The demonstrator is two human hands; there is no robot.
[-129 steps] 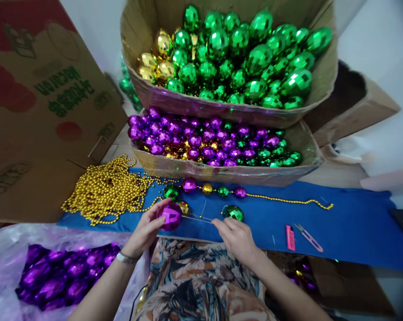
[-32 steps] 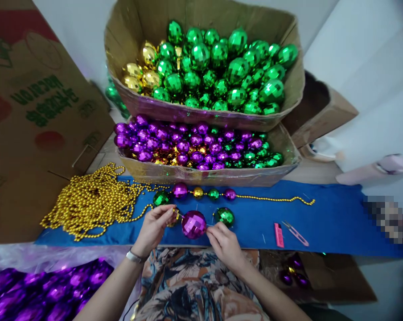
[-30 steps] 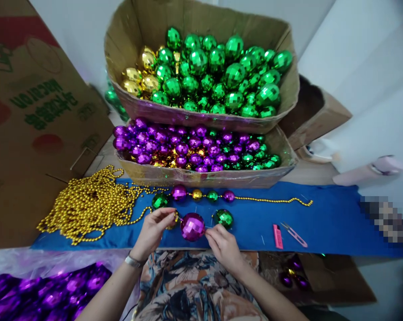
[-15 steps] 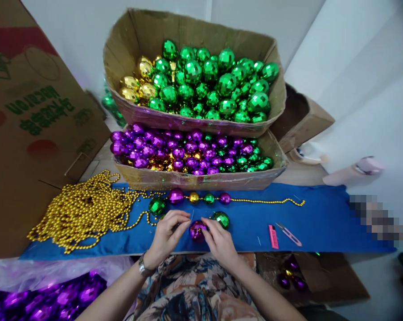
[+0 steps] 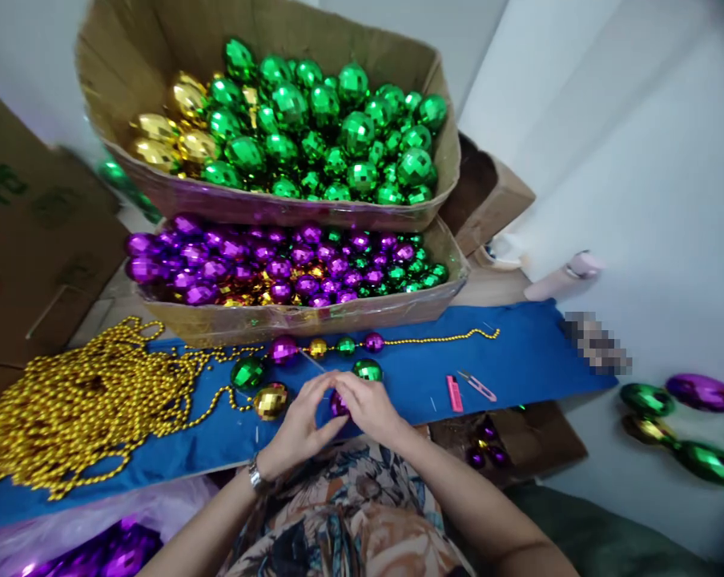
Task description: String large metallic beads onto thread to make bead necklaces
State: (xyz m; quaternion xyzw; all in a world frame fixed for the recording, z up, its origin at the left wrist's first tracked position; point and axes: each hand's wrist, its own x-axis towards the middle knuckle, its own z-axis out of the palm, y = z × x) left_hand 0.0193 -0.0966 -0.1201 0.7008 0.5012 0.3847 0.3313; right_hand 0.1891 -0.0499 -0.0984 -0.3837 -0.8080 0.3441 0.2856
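My left hand (image 5: 305, 418) and my right hand (image 5: 369, 407) meet at the fingertips above the table's front, both closed in a pinch. A thin, pale, needle-like strand (image 5: 312, 360) slants up and left from the joined fingertips; which hand grips it is hidden. Beneath the fingers, a shiny purple faceted ball (image 5: 339, 403) shows partly between the hands. Just behind the right hand lies a green ball (image 5: 368, 369). Left of my hands are a gold ball (image 5: 271, 401) and a green ball (image 5: 248, 373). Farther back, a larger purple ball (image 5: 283, 349) begins a row of strung balls.
Gold bead chains (image 5: 91, 401) pile on the blue cloth (image 5: 410, 385) at left. Behind stand a box of purple balls (image 5: 314, 320) and a box of green balls (image 5: 278, 210). At right lie a pink lighter (image 5: 454, 393) and thread snips (image 5: 479, 386); balls (image 5: 704, 393) hang beyond.
My hands have come together over the purple ball, the right hand closing across to the left fingertips. The view has swung right, showing the gold ball and the hanging balls.
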